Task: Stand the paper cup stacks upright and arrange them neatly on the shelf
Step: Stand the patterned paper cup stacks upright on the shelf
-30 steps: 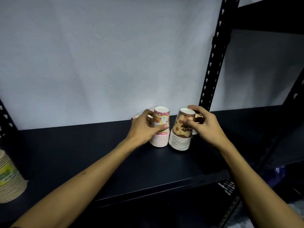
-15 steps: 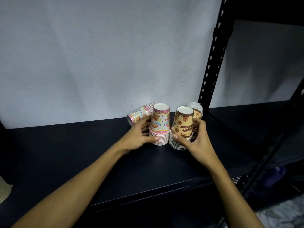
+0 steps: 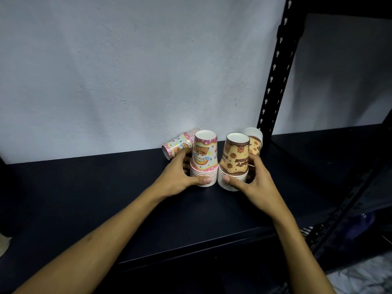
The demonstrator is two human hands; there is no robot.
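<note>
Two stacks of paper cups stand mouth-down side by side on the black shelf (image 3: 106, 198). My left hand (image 3: 178, 177) wraps the base of the pink stack (image 3: 204, 158), thumb in front. My right hand (image 3: 254, 181) grips the base of the brown stack (image 3: 234, 158) in the same way. Behind the pink stack another pink stack (image 3: 177, 146) lies on its side against the wall. Behind the brown one a second brown stack (image 3: 254, 141) leans tilted near the upright post.
A black perforated shelf post (image 3: 275, 66) rises just right of the cups, with more shelf beyond it. The white wall (image 3: 127, 71) closes the back. A striped cup stack edge (image 3: 3, 245) shows at the far left. The shelf's front edge (image 3: 191, 249) runs below my forearms.
My hands slid down from the upper cups to the bases of the two upright stacks. The stacks now stand squarer and closer to me; the view shifted slightly right.
</note>
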